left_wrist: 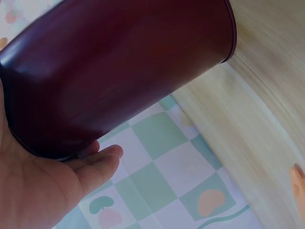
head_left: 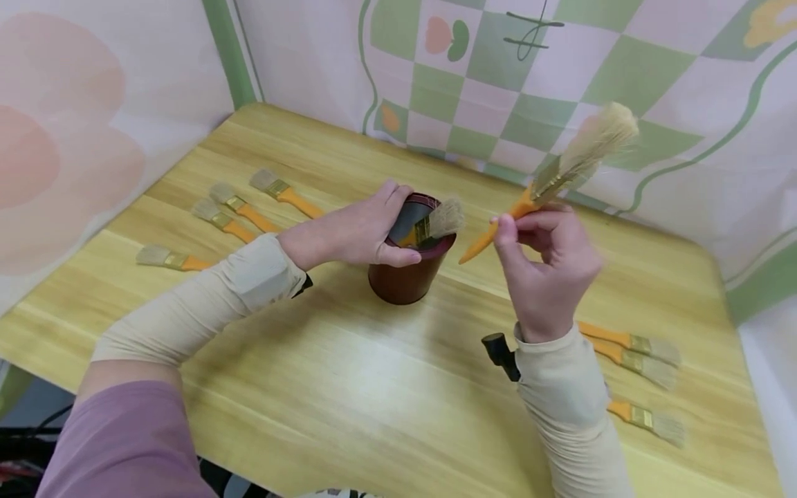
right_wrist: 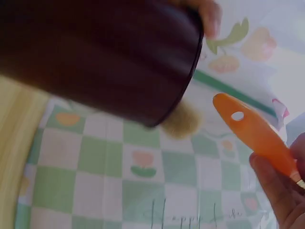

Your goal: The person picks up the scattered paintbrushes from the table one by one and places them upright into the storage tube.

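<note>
A dark maroon round container [head_left: 405,282] stands on the table, its mouth upward. My left hand [head_left: 349,228] grips its rim, thumb on the near side and fingers at the far side; the left wrist view shows fingertips beyond the container's edge. Inside leans a paintbrush [head_left: 447,218], bristles sticking out past the rim. Above and right of the container, my right hand [head_left: 551,263] pinches another paintbrush [head_left: 521,204] by its orange handle. Its pale bristles point up and away, and the handle's end slants down toward the container. A hole shows in that handle [right_wrist: 259,138] in the right wrist view.
Several orange-handled paintbrushes lie at the table's left, one [head_left: 289,194] near the left forearm. More brushes [head_left: 647,422] lie at the right, beside and partly behind the right forearm. A checkered cloth [head_left: 498,90] hangs behind the wooden table [head_left: 349,415].
</note>
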Demonstrator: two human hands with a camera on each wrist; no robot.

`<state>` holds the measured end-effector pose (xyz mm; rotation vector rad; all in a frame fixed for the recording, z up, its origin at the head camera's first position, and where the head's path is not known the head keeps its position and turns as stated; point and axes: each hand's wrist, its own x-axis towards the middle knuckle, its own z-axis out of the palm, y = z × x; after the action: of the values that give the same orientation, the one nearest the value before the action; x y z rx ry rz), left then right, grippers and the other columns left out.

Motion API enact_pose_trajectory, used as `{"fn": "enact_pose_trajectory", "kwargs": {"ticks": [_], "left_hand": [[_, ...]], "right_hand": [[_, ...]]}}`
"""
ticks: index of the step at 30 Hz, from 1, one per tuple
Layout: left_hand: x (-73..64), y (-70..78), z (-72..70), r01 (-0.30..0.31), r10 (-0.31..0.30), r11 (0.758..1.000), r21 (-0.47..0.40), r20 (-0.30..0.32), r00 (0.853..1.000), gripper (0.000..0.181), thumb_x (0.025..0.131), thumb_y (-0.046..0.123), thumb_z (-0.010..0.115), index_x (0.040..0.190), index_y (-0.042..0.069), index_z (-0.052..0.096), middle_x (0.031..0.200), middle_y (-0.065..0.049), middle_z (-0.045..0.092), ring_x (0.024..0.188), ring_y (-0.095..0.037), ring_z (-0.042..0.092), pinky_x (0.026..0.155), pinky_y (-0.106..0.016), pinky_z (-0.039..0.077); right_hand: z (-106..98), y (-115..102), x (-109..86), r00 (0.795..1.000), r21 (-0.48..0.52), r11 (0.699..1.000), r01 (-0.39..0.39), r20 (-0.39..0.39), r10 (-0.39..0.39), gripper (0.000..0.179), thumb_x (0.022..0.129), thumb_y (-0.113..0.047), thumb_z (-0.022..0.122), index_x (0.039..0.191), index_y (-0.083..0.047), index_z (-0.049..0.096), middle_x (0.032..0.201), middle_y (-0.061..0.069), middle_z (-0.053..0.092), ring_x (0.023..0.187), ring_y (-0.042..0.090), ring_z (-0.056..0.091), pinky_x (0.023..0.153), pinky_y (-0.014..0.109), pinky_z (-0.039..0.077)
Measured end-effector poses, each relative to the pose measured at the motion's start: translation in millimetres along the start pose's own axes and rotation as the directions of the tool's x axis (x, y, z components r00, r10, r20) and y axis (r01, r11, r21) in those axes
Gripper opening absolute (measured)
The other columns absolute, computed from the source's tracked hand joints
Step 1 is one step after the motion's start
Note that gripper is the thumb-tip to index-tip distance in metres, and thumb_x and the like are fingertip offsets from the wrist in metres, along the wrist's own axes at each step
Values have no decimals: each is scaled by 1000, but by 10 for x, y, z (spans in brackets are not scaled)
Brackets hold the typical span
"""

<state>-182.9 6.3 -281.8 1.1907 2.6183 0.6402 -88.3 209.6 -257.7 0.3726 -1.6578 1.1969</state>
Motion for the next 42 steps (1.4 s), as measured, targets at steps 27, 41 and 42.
{"fn": "enact_pose_trajectory", "kwargs": {"ticks": [27,41,42], "left_hand": [[-90,-63,91,-151,150,989,0,-123,981,80,84,46,69,137,-5,35,123,-22,43,99,-25,48,88,-35,48],[-219,-92,11,-45,48,998,34,-74,996,105,79,72,56,141,-9,29,121,-20,40,91,-25,53,86,-35,49],[-219,-95,3,-38,40,999,33,-64,997,114,76,81,49,143,-9,26,122,-20,40,91,-25,53,87,-36,49]], "right_hand": [[601,71,-392,900,-250,914,320,382,-210,18,86,-3,69,83,3,53,86,20,62,80,30,69,65,36,58],[605,-61,-413,934,-216,951,221,326,-143,17,83,-1,71,75,4,58,80,18,66,66,24,64,60,32,54],[593,-61,-412,937,-218,951,217,320,-141,16,83,0,71,75,4,59,79,17,66,63,23,63,58,31,53]]}}
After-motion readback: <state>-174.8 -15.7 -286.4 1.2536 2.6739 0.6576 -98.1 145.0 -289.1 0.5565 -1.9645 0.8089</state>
